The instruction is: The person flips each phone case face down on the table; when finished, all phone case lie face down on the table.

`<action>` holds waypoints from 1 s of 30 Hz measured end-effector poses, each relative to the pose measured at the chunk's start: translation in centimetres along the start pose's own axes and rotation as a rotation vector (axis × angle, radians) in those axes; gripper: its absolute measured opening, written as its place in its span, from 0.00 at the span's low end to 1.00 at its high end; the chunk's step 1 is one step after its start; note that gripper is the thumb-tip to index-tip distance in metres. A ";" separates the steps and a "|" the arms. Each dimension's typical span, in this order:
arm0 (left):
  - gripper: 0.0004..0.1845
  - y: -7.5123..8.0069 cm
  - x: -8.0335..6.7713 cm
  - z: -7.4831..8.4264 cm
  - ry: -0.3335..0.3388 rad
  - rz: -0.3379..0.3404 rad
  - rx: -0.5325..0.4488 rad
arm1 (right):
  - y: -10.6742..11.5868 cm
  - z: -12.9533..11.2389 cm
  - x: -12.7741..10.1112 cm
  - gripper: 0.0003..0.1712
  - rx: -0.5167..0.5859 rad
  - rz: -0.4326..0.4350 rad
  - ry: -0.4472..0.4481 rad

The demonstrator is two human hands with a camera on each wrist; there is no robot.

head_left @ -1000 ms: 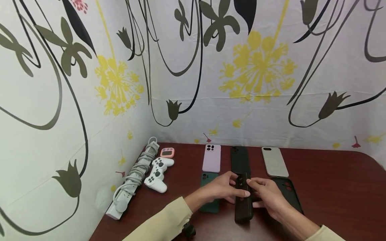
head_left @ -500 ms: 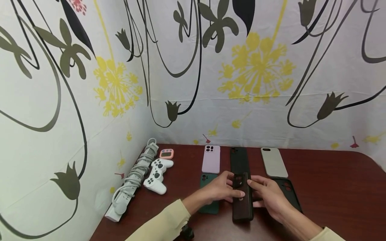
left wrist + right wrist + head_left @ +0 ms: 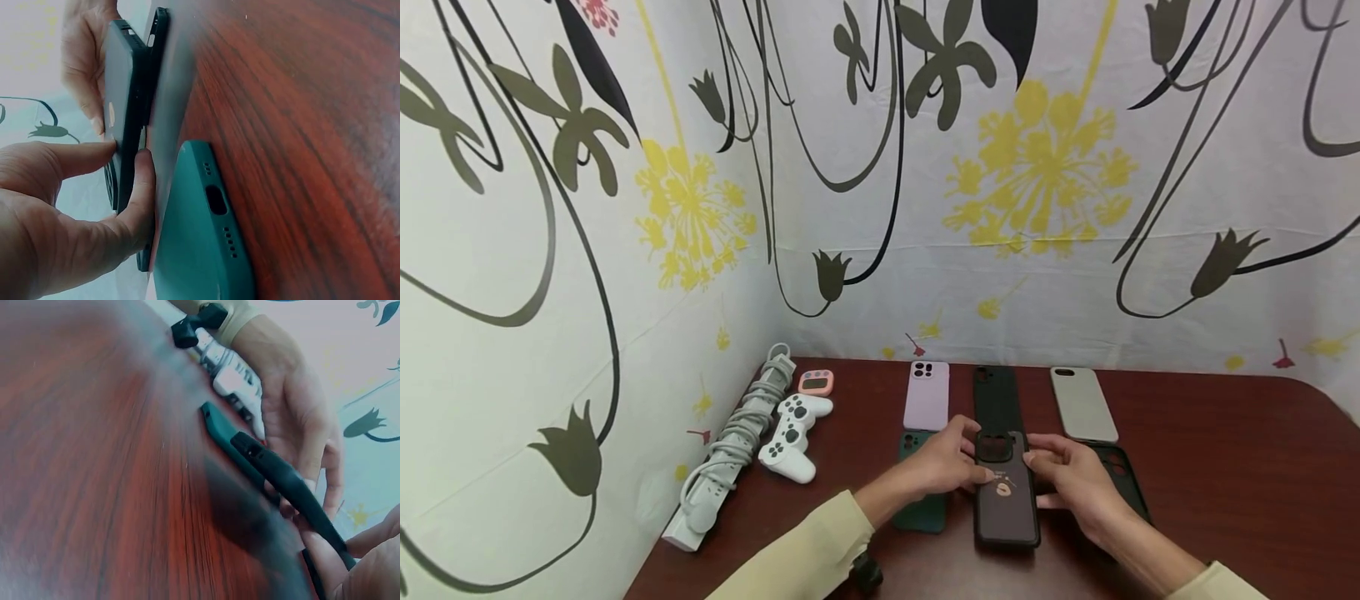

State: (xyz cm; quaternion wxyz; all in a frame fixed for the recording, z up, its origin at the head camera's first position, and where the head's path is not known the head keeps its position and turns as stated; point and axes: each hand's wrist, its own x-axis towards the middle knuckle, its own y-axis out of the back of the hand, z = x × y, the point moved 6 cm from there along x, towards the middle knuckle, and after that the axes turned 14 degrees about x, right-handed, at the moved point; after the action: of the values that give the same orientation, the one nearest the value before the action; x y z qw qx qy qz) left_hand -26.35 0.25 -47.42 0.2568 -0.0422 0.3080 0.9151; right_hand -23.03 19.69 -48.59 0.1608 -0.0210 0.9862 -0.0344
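A dark phone case [image 3: 1006,515] with a black rim and a small light print on its back is held between both hands in the head view. My left hand [image 3: 946,460] pinches its left edge, thumb on the back and fingers beneath, as the left wrist view shows. The right hand [image 3: 1081,485] grips its opposite edge near the top. Seen edge-on in the right wrist view, the case [image 3: 292,482] is raised above the table. A green case [image 3: 925,515] lies just left of it, partly covered by my left hand. Behind stands a dark green case [image 3: 996,396], lying flat.
A lilac case [image 3: 927,400] and a pale grey case [image 3: 1084,404] lie farther back. Another dark case [image 3: 1123,475] is partly behind my right hand. At left are a white game controller [image 3: 793,437], a pink timer [image 3: 816,382] and a cord-wrapped power strip [image 3: 737,442].
The phone case has turned from nearly edge-on to showing its printed back to the head camera. My hands have spread slightly apart with it, still gripping its edges.
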 end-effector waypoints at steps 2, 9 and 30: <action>0.35 0.1 0.1 0.0 -0.001 0.013 0.050 | 0.0 0.0 0.2 0.33 -0.036 0.007 0.026; 0.34 0.3 0.7 0.4 -0.063 0.064 0.243 | -0.4 -0.3 0.8 0.32 -0.212 0.012 0.121; 0.35 -0.1 1.4 0.8 -0.008 0.137 0.540 | -0.2 -0.7 1.7 0.29 -0.494 0.030 0.217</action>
State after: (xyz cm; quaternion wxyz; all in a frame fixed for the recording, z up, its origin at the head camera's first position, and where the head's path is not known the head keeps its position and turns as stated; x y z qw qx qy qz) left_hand -27.51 1.38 -47.19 0.1973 0.0523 0.5420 0.8152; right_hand -24.88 19.46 -48.47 0.0445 -0.0412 0.9763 0.2075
